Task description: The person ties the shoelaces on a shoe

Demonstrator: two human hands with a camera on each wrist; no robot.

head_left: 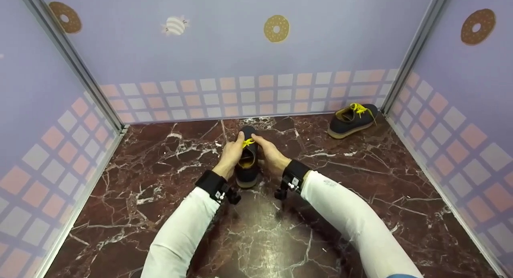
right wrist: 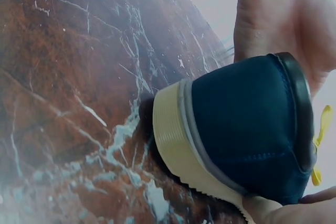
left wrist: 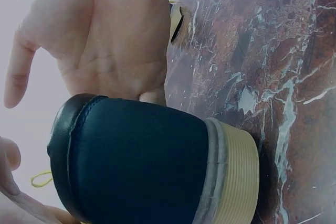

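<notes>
A dark navy shoe [head_left: 247, 175] stands on the marbled floor with its toe pointing away, and a yellow lace [head_left: 248, 142] is tied in a bow over its front. My left hand [head_left: 232, 153] grips its left side, thumb up beside the bow. On the other side, my right hand [head_left: 272, 153] holds the shoe, its thumb close to the lace. The left wrist view shows the shoe's heel [left wrist: 142, 161] and the right palm [left wrist: 115, 40] beyond it. The ribbed pale sole [right wrist: 173, 135] appears in the right wrist view. The far fingers are partly hidden by the shoe.
A matching shoe [head_left: 348, 127] with a yellow lace sits at the back right corner, near the wall. Patterned lilac walls [head_left: 224, 49] enclose the marbled floor [head_left: 160, 197] at the back and both sides.
</notes>
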